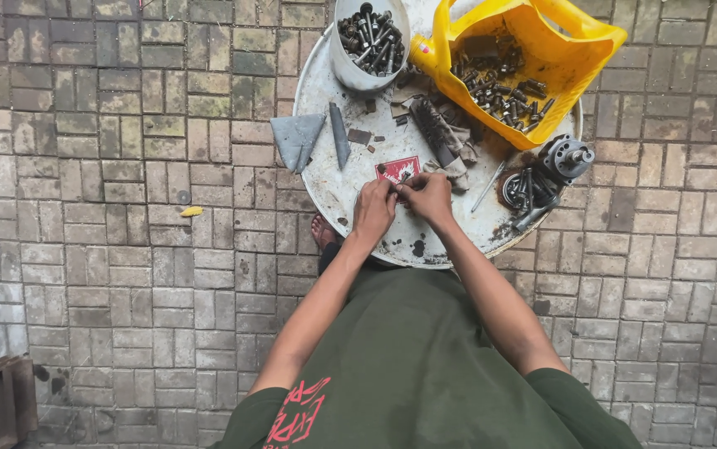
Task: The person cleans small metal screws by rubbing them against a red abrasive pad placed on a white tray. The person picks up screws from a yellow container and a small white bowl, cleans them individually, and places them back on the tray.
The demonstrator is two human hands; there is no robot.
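Both hands meet over the drum top (333, 191), left hand (373, 208) and right hand (430, 198) pinched together on a small metal part (400, 179); fitting seems underway; next needs steady fingertip turning.

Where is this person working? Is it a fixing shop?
Probably an outdoor repair spot, like a mechanic's yard. The ground is brick paving, a round metal drum top serves as a table, and a white bucket and a cut yellow jug are full of bolts. Both hands meet over something small.
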